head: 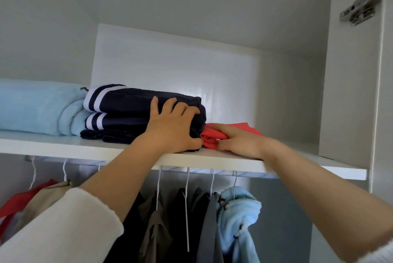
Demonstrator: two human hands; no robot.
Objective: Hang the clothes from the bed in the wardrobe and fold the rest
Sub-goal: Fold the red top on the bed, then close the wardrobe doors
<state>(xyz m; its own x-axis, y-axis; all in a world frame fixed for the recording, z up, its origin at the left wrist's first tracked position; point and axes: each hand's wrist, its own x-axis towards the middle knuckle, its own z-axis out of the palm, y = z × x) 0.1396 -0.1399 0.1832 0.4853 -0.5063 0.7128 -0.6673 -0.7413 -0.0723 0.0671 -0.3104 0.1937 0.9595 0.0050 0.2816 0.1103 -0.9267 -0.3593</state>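
Observation:
A folded navy garment with white stripes (119, 105) lies on the white upper wardrobe shelf (63, 145). My left hand (172, 126) rests on its right end, fingers spread over the top and thumb at the lower edge. Right beside it lies a small folded red garment (231, 127). My right hand (236, 140) lies on the red garment, fingers curled into its front fold. Both arms reach up from below.
A folded light blue blanket (36, 107) fills the shelf's left end. Below the shelf, several garments hang from white hangers on a rail (185, 170): red and beige ones at left, dark ones in the middle, a light blue fleece (238, 216) at right. A door hinge (359, 7) sits upper right.

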